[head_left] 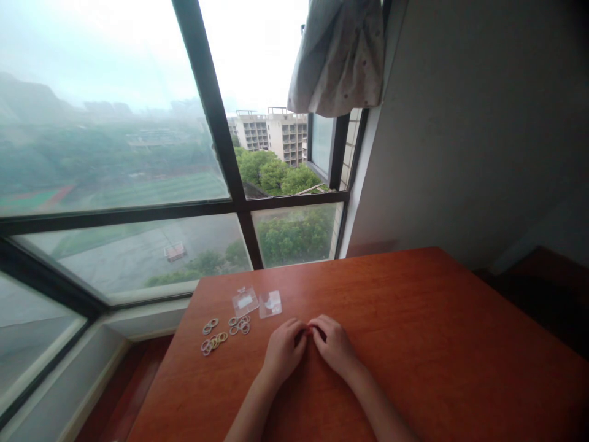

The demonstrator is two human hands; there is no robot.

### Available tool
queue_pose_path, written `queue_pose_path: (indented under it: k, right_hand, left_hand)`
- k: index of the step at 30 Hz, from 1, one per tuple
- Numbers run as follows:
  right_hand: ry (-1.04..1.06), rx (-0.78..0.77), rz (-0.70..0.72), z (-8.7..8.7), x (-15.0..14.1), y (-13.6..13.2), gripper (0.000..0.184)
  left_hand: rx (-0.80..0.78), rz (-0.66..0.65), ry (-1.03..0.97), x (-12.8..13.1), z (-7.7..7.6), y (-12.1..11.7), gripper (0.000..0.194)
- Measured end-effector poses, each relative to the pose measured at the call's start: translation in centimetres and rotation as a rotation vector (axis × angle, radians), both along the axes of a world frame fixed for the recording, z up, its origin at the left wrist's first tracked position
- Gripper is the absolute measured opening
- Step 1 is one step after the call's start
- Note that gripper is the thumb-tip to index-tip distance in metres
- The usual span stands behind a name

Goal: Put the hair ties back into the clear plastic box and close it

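My left hand (285, 348) and my right hand (333, 345) meet over the table, fingertips pinched close together. Something small and reddish seems to show between them, too small to name. To the left of my left hand lie several small rings like hair ties: a grey and white cluster (240, 325), a pair (210, 326) farther left, and a yellowish and pale row (214, 343) nearer me. Behind the rings, a clear plastic case (245, 301) lies beside another clear plastic piece (270, 304).
The reddish-brown wooden table (414, 344) reaches to a dark-framed window (239, 209) and a grey wall (451, 135) on the right. A curtain (340, 61) hangs bunched above the open window pane (323, 147). The table's left edge drops to the floor (124, 380).
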State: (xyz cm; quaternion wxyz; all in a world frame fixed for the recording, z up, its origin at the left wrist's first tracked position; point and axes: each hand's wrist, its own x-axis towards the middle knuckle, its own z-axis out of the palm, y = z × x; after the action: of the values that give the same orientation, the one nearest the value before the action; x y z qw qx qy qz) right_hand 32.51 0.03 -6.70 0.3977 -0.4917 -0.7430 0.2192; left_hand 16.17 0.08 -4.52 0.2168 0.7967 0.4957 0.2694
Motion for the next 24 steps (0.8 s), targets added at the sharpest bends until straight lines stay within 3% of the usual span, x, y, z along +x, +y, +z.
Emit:
queue_pose_path:
  k: [24]
  right_hand:
    - [0.007,-0.028,0.012,-0.19,-0.08,0.02,0.022]
  left_hand:
    - [-0.012,0.005,0.014,0.03,-0.03,-0.01,0.018]
